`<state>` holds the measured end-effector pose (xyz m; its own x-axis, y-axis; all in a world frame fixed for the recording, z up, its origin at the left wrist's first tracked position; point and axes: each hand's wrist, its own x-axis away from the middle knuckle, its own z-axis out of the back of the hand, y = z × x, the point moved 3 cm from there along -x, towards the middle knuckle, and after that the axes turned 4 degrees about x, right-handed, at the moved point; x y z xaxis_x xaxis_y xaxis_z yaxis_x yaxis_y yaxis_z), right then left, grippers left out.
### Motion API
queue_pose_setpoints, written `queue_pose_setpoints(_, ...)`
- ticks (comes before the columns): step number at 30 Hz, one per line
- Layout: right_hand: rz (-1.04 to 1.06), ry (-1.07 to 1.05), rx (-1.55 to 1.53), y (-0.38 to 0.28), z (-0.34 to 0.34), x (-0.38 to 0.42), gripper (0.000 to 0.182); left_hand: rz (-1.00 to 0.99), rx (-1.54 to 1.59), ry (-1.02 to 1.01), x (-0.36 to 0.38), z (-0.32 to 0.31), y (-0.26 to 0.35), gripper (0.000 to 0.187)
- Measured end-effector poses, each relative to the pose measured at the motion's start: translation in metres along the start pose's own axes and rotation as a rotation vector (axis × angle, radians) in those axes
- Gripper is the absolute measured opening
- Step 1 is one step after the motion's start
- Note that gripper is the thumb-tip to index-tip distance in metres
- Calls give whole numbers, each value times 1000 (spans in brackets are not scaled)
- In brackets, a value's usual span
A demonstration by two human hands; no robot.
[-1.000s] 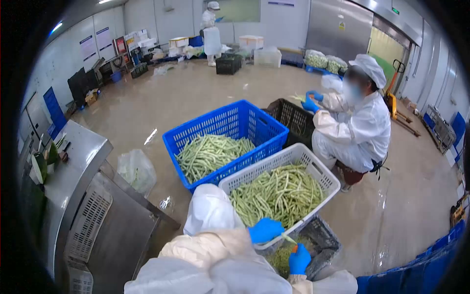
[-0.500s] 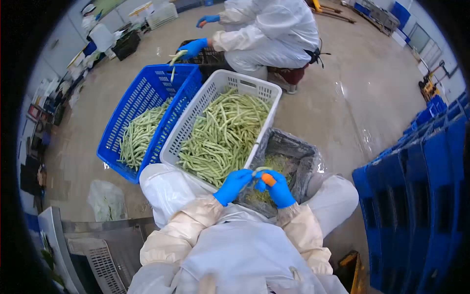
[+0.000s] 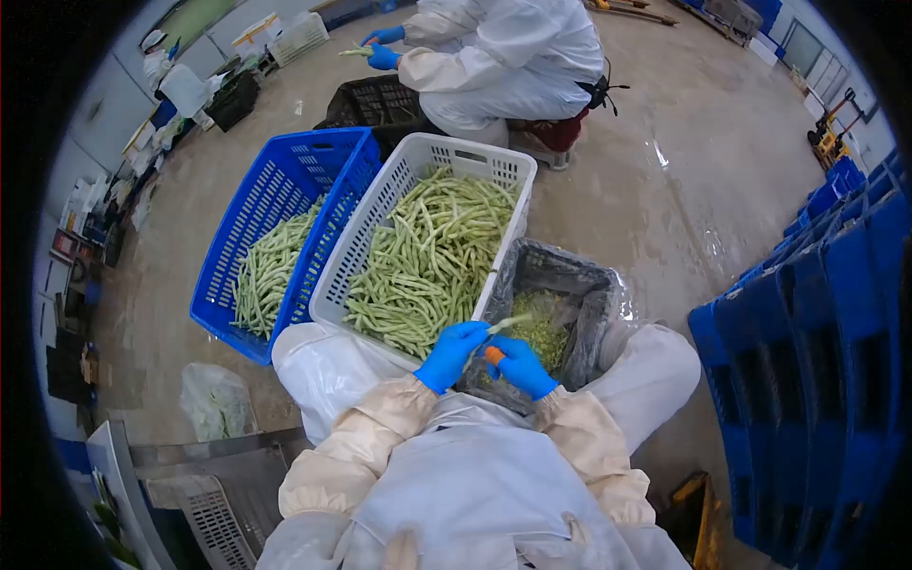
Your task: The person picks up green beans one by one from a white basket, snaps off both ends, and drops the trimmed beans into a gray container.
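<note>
Shiny floor (image 3: pixel 617 161) beside a white crate (image 3: pixel 430 157).
Left hand (image 3: pixel 450 359) pinches a green bean (image 3: pixel 510 324) above the lined bin (image 3: pixel 597 306): likely light, snappable, best held mid-pod; right hand (image 3: pixel 524 370) half-curled, grip unclear.

A single camera, worn on the person's head, looks forward and steeply down over the apron (image 3: pixel 475 494), from about head height. The left hand (image 3: pixel 454 357) and right hand (image 3: pixel 522 368) fall near the middle, close to the lens, with the white basket (image 3: pixel 432 256) just beyond them. The very wide view takes in the blue pallets (image 3: pixel 807 361) on the right and, much farther off, the wall at upper left (image 3: pixel 104 95), bending toward a dark round border
</note>
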<state>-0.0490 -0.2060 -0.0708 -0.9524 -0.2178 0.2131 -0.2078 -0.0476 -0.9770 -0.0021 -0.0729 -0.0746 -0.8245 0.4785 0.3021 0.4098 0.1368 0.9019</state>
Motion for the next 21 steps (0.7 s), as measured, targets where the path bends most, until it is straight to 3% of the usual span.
queue_pose_setpoints(1, -2, 5, -2, 5, -1, 0, 17, -28, -27, 16, -2, 0, 0, 22)
queue_pose_setpoints(3, -1, -22, 309, 13, -4, -2, 19, -14, 38, 63, -7, 6, 5, 21)
queue_pose_setpoints(5, -24, 14, 331, 31, -2, -6, 20, 3, 104, 112, -12, 13, 13, 21)
queue_pose_setpoints(7, -46, 47, 355, 49, 2, -9, 22, -74, 461, 192, -18, 22, 29, 22)
queue_pose_setpoints(8, 22, 103, 597, 55, 5, -9, 20, -81, 681, 196, -29, 37, 23, 24)
queue_pose_setpoints(9, 90, 162, 839, 57, 7, -6, 18, -77, 677, 196, -32, 43, 32, 24)
queue_pose_setpoints(10, 89, 165, 837, 56, 8, -3, 18, -111, 815, 196, -35, 48, 42, 23)
queue_pose_setpoints(12, -290, 247, 1084, 61, 18, 5, 16, -141, 952, 191, -45, 60, 58, 22)
queue_pose_setpoints(15, -412, 332, 1227, 61, 36, 8, 13, -215, 1090, 130, -57, 71, 73, 20)
queue_pose_setpoints(19, -477, 260, 1280, 44, 40, 5, 17, -190, 1061, 136, -62, 60, 76, 18)
queue_pose_setpoints(21, 82, 424, 1074, 19, 31, 2, 28, -153, 1085, 172, -64, 50, 66, 18)
